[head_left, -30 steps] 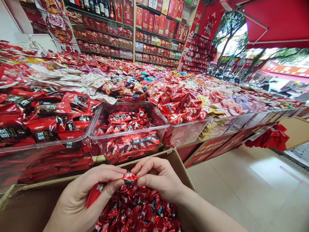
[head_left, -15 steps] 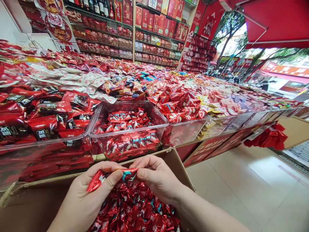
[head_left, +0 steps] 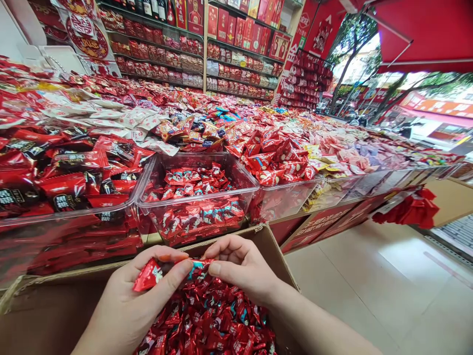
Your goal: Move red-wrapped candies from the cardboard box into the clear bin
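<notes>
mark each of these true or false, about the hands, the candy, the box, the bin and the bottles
1. The left hand and right hand both pinch one red and teal wrapped candy. True.
2. A second red candy is tucked in the right hand. False: it is in the left hand.
3. The cardboard box below the hands holds loose red-wrapped candies. True.
4. The clear bin just beyond the box is heaped above its rim. False: its candies lie below the rim.
5. The bottles stand on the floor. False: they are high on the shelving.
</notes>
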{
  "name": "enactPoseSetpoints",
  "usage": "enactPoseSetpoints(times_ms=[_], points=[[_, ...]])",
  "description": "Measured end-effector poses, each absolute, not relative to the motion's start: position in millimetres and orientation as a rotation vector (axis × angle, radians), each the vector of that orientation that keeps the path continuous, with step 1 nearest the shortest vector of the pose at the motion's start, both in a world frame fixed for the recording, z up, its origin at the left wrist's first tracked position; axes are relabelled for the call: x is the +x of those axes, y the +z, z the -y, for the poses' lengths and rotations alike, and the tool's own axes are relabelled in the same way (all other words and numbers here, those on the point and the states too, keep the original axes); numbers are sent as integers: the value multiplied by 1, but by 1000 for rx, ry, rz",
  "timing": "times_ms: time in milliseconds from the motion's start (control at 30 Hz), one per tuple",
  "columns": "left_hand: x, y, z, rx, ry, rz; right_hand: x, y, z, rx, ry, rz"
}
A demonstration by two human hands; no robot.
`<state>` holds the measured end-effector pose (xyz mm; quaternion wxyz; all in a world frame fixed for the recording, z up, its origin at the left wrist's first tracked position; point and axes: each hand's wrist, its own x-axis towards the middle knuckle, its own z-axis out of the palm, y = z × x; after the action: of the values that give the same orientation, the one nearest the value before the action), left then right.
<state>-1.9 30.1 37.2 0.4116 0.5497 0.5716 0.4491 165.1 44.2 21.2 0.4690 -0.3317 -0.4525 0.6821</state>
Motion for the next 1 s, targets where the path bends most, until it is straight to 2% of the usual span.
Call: enactPoseSetpoints(times_ms=[133,300,467,667,767,867,1000], points=[[-2,36,-27,1666,1114,-1368,165,21,-45,-866,1587,1237],[-6,35,-29,1741,1020,-1356,168,19,-46,-866,1449,1407],[-2,39,-29,1648,937,-1414,169,10,-47,-863,1471,1531],[5,40,-27,1408,1058,-1477,169,7,-41,-966,1301,1747],[1,40,-32,1240,1060,-1357,172,34,-38,-880,1024,1880],[-6,40,-35,1009,1039,-1115,176,81,-52,-874,663,1915],[-13,42,-34,758,999,-787,174,139,-105,-1280,212,2147]])
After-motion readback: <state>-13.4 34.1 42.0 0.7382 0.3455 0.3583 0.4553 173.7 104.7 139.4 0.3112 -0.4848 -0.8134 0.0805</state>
